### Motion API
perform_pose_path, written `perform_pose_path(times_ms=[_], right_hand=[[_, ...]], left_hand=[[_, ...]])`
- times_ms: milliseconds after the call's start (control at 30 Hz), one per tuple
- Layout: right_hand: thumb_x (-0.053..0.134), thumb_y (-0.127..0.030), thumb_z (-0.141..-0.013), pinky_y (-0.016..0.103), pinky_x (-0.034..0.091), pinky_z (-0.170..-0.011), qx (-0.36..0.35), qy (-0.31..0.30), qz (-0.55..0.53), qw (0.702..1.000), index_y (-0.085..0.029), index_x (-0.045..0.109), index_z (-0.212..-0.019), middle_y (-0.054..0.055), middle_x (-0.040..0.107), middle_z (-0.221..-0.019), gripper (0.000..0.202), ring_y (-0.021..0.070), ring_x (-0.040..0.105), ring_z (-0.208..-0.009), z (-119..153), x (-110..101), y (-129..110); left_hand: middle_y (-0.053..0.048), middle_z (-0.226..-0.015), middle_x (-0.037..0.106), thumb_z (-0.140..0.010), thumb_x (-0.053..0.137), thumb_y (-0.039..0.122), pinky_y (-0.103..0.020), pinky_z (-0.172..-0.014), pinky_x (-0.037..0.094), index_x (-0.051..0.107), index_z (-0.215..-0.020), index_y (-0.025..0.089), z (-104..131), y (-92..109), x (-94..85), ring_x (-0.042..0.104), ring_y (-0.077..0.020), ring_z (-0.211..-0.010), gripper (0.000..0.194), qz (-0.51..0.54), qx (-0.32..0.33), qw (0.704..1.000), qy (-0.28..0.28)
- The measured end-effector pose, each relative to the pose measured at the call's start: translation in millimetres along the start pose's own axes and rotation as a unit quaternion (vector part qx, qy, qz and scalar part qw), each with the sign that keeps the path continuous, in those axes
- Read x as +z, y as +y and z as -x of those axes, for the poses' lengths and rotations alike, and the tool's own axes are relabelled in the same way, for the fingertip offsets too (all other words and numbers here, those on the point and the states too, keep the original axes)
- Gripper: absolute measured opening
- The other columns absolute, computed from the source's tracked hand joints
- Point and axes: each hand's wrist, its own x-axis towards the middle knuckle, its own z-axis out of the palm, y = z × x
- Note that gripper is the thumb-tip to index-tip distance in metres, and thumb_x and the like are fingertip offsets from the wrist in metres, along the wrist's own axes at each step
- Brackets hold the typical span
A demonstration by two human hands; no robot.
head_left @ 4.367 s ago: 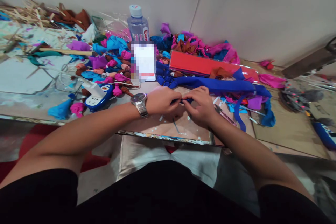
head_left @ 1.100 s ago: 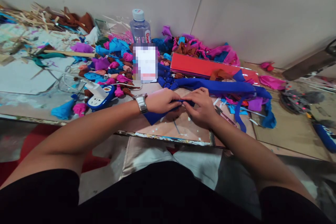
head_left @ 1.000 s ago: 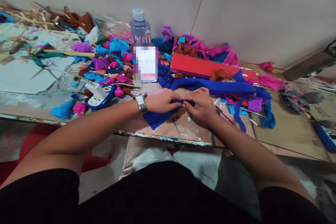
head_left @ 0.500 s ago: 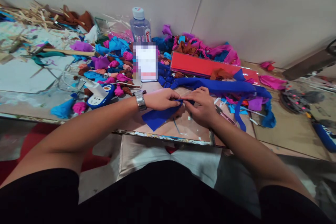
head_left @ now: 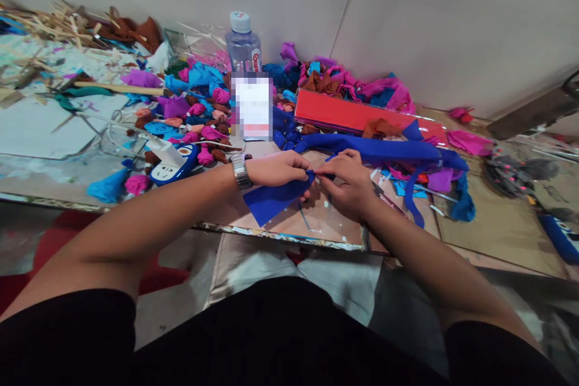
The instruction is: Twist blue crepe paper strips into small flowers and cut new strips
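In the middle of the head view, a blue fabric strip [head_left: 274, 200] hangs between my two hands, its wide end slanting down to the left over the table. My left hand [head_left: 286, 170], with a watch [head_left: 241, 171] on the wrist, is closed on the strip. The fingers of my right hand [head_left: 347, 181] pinch the strip's gathered end, close against the left fingertips. Exactly how the fabric is folded there is hidden by the fingers. Just behind my hands lies a longer blue fabric length [head_left: 375, 149], with small blue knotted bundles [head_left: 289, 137] at its left.
A phone [head_left: 254, 105] with a blurred screen leans before a plastic bottle [head_left: 243, 45]. Colourful fabric buds, a blue-and-white power socket [head_left: 174, 166] and pliers [head_left: 85, 93] lie left. A red packet [head_left: 357, 111] is behind my hands. The table edge [head_left: 280, 237] runs in front.
My hands have parted slightly at the fingertips, and more of the strip's gathered end shows between them. The left fingers have shifted beneath the fabric.
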Motion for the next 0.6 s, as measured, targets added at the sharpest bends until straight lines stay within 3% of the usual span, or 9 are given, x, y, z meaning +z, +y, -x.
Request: perform_pose_path(times_ms=[167, 367, 600], right_hand=[[0.071, -0.027, -0.098, 0.048, 0.041, -0.101, -0.009, -0.002, 0.004, 1.000, -0.030, 0.074, -0.107, 0.000, 0.082, -0.096, 0.010, 0.0217, 0.074, -0.090, -0.7, -1.3, 0.2], [0.073, -0.031, -0.097, 0.049, 0.041, -0.101, -0.018, -0.012, -0.003, 1.000, -0.027, 0.073, -0.115, 0.002, 0.082, -0.103, 0.018, 0.0231, 0.073, -0.092, -0.5, -2.8, -2.0], [0.071, -0.028, -0.098, 0.049, 0.042, -0.100, -0.009, -0.010, 0.010, 1.000, -0.029, 0.075, -0.109, 0.001, 0.082, -0.096, 0.011, 0.0223, 0.073, -0.089, -0.6, -1.3, -3.3]], left_hand=[[-0.008, -0.080, 0.077, -0.100, 0.062, 0.041, -0.027, -0.074, 0.059, 0.070, -0.092, 0.012, 0.4, 0.6, 1.8, 0.074, -0.0165, -0.071, 0.030, -0.007, 0.027, 1.000, 0.007], [-0.007, -0.082, 0.078, -0.104, 0.055, 0.040, -0.025, -0.075, 0.059, 0.072, -0.088, 0.012, 0.2, 3.0, -2.4, 0.073, -0.0140, -0.072, 0.036, -0.125, 0.090, 0.988, 0.009], [-0.008, -0.083, 0.079, -0.102, 0.056, 0.039, -0.025, -0.076, 0.057, 0.074, -0.086, 0.011, -0.5, 2.5, -3.3, 0.074, -0.0157, -0.076, 0.037, -0.159, 0.086, 0.983, 0.014]])
